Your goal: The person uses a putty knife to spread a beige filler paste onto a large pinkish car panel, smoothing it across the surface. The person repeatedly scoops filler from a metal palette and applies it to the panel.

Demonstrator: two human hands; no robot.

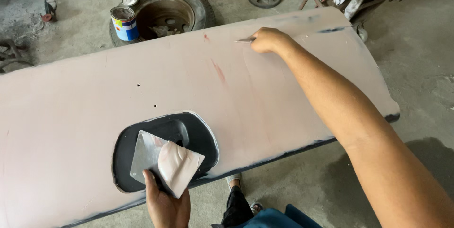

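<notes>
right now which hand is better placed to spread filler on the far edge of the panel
Right. The right hand already rests a spreader on the panel there; the left hand holds the filler-loaded plate near the body.

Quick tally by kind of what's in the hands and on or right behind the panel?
Body panel, pinkish: 1
Metal mixing plate with pink filler, in the left hand: 1
Small spreader blade, in the right hand: 1
Open tin can on the tyre: 1
Loose can lid: 1
Tyre lying flat: 1
Total: 6

pale pink panel (pixel 142 76), red streaks; black recess (pixel 189 133); blue-white can (pixel 125 23)
</notes>
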